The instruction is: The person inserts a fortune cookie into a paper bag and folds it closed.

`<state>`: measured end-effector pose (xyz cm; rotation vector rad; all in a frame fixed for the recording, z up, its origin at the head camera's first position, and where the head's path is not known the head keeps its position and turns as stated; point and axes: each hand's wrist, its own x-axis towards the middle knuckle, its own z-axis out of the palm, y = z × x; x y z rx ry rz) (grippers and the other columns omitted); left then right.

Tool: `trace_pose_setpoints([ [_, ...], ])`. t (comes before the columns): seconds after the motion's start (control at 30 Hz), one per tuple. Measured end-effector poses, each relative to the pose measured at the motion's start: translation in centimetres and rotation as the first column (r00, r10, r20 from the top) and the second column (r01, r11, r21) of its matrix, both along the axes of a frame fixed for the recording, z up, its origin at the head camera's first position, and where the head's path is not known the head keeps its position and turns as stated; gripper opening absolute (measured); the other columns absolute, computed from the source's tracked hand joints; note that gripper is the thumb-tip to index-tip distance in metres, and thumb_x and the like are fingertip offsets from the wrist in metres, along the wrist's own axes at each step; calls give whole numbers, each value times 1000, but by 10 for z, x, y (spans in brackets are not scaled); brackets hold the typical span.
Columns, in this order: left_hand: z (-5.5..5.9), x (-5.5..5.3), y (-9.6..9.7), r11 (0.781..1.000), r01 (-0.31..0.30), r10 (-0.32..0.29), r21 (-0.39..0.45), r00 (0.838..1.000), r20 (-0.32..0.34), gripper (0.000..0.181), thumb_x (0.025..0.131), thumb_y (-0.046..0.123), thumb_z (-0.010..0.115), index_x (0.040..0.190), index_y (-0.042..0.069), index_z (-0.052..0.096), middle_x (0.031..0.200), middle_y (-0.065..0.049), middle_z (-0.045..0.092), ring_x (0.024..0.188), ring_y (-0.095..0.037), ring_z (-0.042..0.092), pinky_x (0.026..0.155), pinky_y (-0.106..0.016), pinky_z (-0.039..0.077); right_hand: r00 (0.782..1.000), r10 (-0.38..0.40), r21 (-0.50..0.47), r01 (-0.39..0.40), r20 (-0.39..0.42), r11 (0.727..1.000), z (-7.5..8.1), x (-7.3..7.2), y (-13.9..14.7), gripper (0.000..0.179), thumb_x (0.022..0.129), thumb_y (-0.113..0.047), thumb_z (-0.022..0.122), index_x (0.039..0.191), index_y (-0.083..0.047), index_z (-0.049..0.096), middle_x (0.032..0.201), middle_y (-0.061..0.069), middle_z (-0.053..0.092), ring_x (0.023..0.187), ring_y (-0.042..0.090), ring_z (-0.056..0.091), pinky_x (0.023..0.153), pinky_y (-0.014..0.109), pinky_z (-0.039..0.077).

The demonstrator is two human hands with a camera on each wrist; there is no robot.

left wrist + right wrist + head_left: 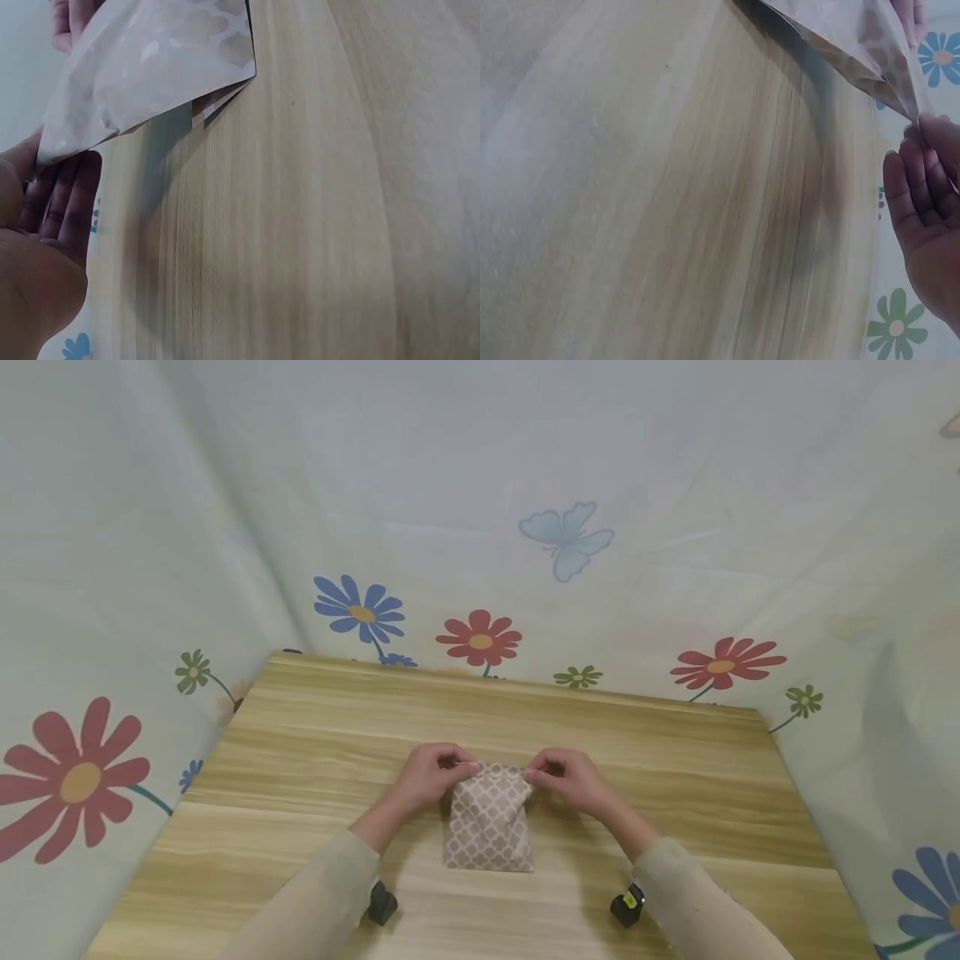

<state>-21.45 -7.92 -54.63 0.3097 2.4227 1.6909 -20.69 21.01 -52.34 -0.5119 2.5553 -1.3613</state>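
Note:
A small tan bag [491, 827] with a white lattice pattern lies on the wooden table, its top edge raised between both hands. At its upper left corner my left hand [437, 774] pinches the edge between thumb and fingers. The right hand [568, 777] pinches the opposite upper corner. In the left wrist view the left hand [49, 217] grips a corner of the bag [165, 64], whose lower part touches the tabletop. The right wrist view has the right hand [930, 195] pinching the bag's other corner [900, 90]. What the bag contains is hidden.
The wood-grain table [315, 718] is bordered by a pale cloth backdrop [420, 468] printed with flowers and a butterfly. A black wrist camera [382, 903] sits by the left sleeve, and another black camera [627, 907] by the right one.

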Motion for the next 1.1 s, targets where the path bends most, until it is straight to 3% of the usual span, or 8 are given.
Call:
trace_pose_setpoints([
  [0.2, -1, -1, -1, 1000, 11, -12, -22, 1000, -24, 7, 97, 21, 81, 96, 14, 82, 98, 3, 78, 89, -13, 68, 85, -35, 57, 999, -31, -3, 31, -26, 1000, 1, -2, -4, 9, 102, -22, 76, 102, -14, 80, 98, -3, 76, 87, 13, 67, 77, 27, 56],
  [0.47, -4, 0, -8, 995, 56, -59, -84, 997, -41, 8, 99, 20, 79, 103, 15, 83, 104, 2, 79, 98, -13, 70, 94, -40, 59, 997, 15, 51, -12, -75, 999, -1, 0, -3, 6, 101, -17, 76, 102, -12, 79, 98, -3, 76, 91, 11, 68, 84, 27, 58],
  [0.57, -6, -1, -8, 988, 81, -94, -134, 991, -94, 7, 99, 18, 78, 103, 15, 83, 102, 4, 79, 96, -13, 71, 92, -38, 60, 993, 30, 67, -23, -112, 997, -3, 2, -1, 5, 100, -14, 75, 103, -11, 79, 98, -2, 76, 91, 13, 69, 84, 29, 60],
  [0.67, -9, -1, -7, 953, 100, -173, -285, 955, -241, 6, 98, 17, 79, 101, 17, 83, 100, 5, 80, 94, -12, 73, 90, -36, 61, 986, 43, 102, -26, -162, 994, -6, 4, 1, 5, 99, -12, 76, 103, -10, 78, 98, -2, 75, 91, 13, 70, 85, 30, 61],
  [0.8, -10, 1, -4, 882, 36, -270, -470, 856, -441, 5, 97, 17, 80, 99, 17, 84, 98, 3, 81, 92, -15, 75, 88, -37, 62, 976, 47, 142, -17, -213, 990, -10, 6, 3, 7, 99, -13, 76, 102, -6, 76, 97, -1, 75, 91, 14, 70, 86, 31, 61],
  [0.87, -10, 1, -3, 863, 3, -283, -504, 832, -478, 4, 96, 16, 80, 99, 17, 83, 98, 2, 81, 92, -17, 75, 88, -39, 62, 972, 52, 154, -17, -227, 988, -11, 6, 3, 8, 99, -14, 76, 102, -7, 76, 97, -1, 74, 91, 14, 69, 86, 31, 61],
  [0.93, -9, 0, -2, 854, -9, -280, -520, 835, -474, 4, 96, 17, 80, 99, 17, 83, 98, 1, 81, 93, -17, 75, 88, -39, 62, 970, 56, 162, -18, -237, 987, -13, 5, 3, 8, 100, -14, 75, 102, -7, 76, 98, -1, 74, 91, 14, 69, 86, 32, 61],
  [1.1, -7, -4, -2, 857, 20, -253, -514, 886, -389, 7, 98, 21, 80, 101, 17, 83, 100, 2, 80, 94, -15, 74, 90, -38, 61, 968, 53, 183, -7, -247, 983, -15, 2, 2, 6, 98, -11, 77, 103, -8, 77, 99, 0, 75, 92, 16, 70, 88, 34, 61],
])
